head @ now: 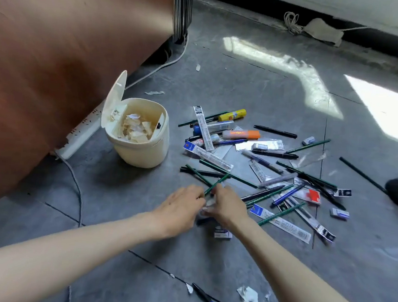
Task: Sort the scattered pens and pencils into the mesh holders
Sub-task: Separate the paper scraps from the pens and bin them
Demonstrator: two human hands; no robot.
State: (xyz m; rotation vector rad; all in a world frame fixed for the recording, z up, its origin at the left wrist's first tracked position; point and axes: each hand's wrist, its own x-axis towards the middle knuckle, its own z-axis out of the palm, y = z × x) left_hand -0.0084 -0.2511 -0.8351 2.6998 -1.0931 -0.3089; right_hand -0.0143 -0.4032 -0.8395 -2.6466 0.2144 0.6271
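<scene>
Hands [181, 209] [229, 208] over pencil's [218, 183] hidden end

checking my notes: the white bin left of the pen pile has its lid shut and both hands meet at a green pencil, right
No: the head view shows the lid open. Otherwise right: white bin left of the pen pile, left hand and right hand meeting at a green pencil.
</scene>
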